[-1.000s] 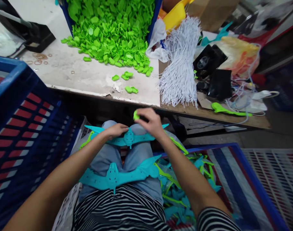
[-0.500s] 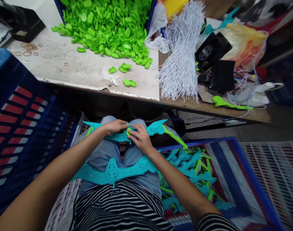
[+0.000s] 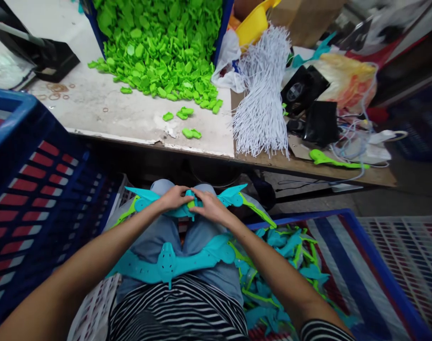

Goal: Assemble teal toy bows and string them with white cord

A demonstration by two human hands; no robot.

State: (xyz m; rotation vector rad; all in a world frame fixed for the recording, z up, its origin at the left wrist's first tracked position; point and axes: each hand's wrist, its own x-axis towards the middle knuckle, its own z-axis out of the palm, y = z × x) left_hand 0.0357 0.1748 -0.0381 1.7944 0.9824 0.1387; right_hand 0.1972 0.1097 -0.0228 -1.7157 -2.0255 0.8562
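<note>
Across my knees lies a turquoise plastic toy bow [image 3: 232,195] with lime-green end pieces. My left hand [image 3: 175,197] grips its middle from the left. My right hand [image 3: 209,204] closes on the same middle from the right, fingers and thumb around a small green plastic piece [image 3: 191,204] that sits at the bow's centre. The fingertips of both hands nearly meet there and partly cover the piece. Nearer my body, a second turquoise bow [image 3: 191,266] rests across my lap, untouched, its centre plate showing several small holes.
On the table [image 3: 130,121], small green pieces [image 3: 159,61] spill from a blue bin. A bundle of white strings [image 3: 262,104] lies right of them. A blue basket [image 3: 59,166] stands at left. More turquoise-and-green bows [image 3: 273,284] fill a lined crate at right.
My right hand has turned flatter, its fingers now drawn in against the bow's centre. The green piece shows between both hands. The whole view has shifted slightly.
</note>
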